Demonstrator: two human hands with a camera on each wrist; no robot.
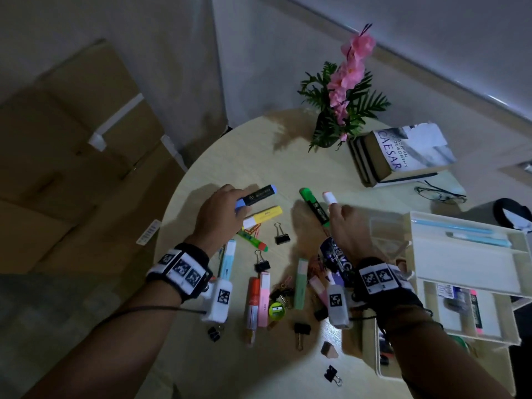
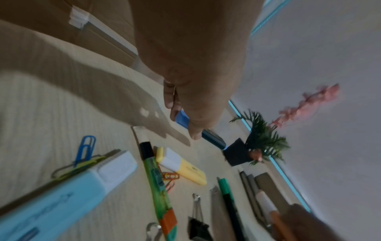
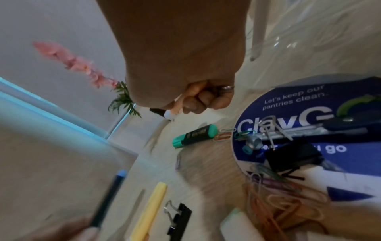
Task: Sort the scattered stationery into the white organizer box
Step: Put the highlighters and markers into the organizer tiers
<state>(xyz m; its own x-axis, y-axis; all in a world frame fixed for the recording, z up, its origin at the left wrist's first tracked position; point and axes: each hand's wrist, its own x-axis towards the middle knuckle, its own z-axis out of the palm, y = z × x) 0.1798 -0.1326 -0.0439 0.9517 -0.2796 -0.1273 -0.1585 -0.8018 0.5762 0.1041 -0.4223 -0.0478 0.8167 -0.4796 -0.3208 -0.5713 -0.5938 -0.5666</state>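
My left hand [image 1: 230,210] grips a black highlighter with blue caps [image 1: 257,195] just above the round table's far middle; in the left wrist view thumb and fingers [image 2: 173,104] pinch its blue end [image 2: 182,119]. My right hand [image 1: 339,214] holds a white-capped orange highlighter [image 1: 329,197], its fingers [image 3: 204,101] curled round the barrel [image 3: 171,114]. A green highlighter [image 1: 315,207] lies on the table just left of that hand, also seen in the right wrist view [image 3: 195,136]. The white organizer box [image 1: 413,240] stands at the right with pale blue pens [image 1: 478,239] and a pink highlighter [image 1: 475,311] in its compartments.
Scattered between my wrists lie a yellow highlighter [image 1: 263,216], a green utility knife [image 1: 253,240], binder clips [image 1: 280,236], pastel markers [image 1: 300,283], paper clips and a round blue card [image 1: 336,260]. Books [image 1: 403,154], a flower pot [image 1: 331,125] and glasses [image 1: 440,194] occupy the far right. Cardboard boxes [image 1: 72,139] stand left.
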